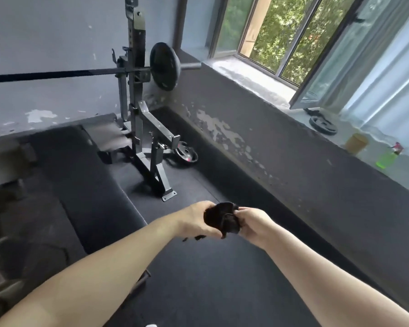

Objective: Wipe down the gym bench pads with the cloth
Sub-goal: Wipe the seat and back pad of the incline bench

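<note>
A dark, bunched-up cloth [222, 217] hangs between both hands, above the floor just right of the bench. My left hand [195, 219] grips its left side and my right hand [253, 221] grips its right side, fingers curled into the fabric. The black bench pad [87, 185] runs from the lower left toward the rack at the back. Its near end lies under my left forearm.
A steel rack [137, 114] holds a barbell [57, 75] with a black plate [164, 66] across the bench head. A loose plate [185, 153] lies on the floor by the rack foot. On the window ledge sit a weight plate [322, 125], a jar and a green spray bottle [387, 156].
</note>
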{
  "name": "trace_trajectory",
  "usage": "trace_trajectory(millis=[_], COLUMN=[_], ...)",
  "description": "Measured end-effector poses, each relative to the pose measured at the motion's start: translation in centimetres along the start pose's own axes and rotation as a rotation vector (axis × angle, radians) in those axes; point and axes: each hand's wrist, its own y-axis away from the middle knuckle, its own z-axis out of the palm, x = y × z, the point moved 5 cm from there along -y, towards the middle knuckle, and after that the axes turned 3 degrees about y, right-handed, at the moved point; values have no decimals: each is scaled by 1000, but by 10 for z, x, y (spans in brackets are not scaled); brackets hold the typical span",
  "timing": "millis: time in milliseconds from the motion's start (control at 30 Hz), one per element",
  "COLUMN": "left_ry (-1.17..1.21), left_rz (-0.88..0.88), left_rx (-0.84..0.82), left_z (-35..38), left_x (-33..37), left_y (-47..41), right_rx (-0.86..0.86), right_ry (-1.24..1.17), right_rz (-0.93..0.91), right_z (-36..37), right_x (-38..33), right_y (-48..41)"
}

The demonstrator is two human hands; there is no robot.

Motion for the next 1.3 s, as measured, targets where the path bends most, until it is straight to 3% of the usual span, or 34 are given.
trace_trajectory(millis=[100, 233, 433, 533, 733, 900, 1100, 1233, 1300], left_ry=[-150, -81, -170, -210, -314, -210, -2, 78, 65], left_rz=[100, 117, -16, -138, -327, -360, -343, -289, -249], left_rx=[54, 200, 282, 280, 438, 611, 773, 687, 588], left_z=[-21, -50, -98, -124, -180, -228, -288, -325, -348], left_x=[5, 13, 21, 35, 63, 79, 60, 56, 57], left_y=[-64, -136, -245, -295, -371, -400, -406, -414, -425], right_rx=[69, 11, -109, -158, -318, -628, -818, -846, -901], right_ry=[-164, -213, -83, 65, 307, 444, 955, 1141, 1105], right_rz=[127, 154, 87, -10, -112, -179, -400, -501, -557], right_z=[-6, -8, -26, -40, -58, -45, 8, 47, 76], right_x=[-36, -92, -176, -219, -300, -334, -352, -372, -384], right_y=[-56, -124, -234, -297, -386, -429, -462, -480, -485])
